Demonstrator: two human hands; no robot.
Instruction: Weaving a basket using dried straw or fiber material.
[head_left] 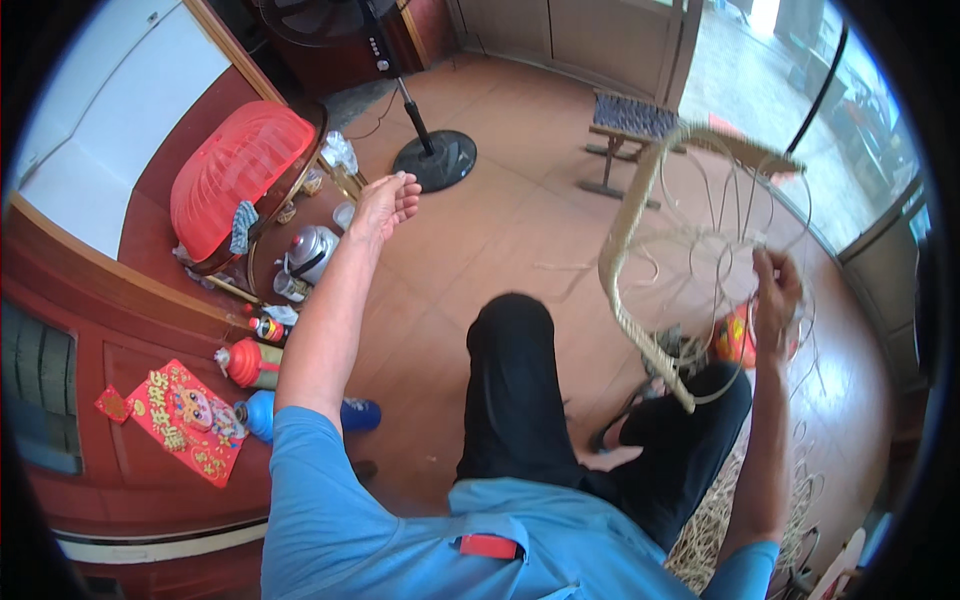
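A curved frame wrapped in straw-coloured cord stands up in front of my right knee, with thin loops of loose strand strung across it. My right hand is closed at the frame's right side, its fingers pinched on the pale strand. Out to the left, well apart from the frame, my left hand is raised at arm's length with its fingers curled together. Whether a strand runs into those fingers is too fine to see.
Coils of loose strand lie on the floor at my right. A standing fan and a small bench are ahead. On the left are a red mesh food cover, a kettle and a blue bottle.
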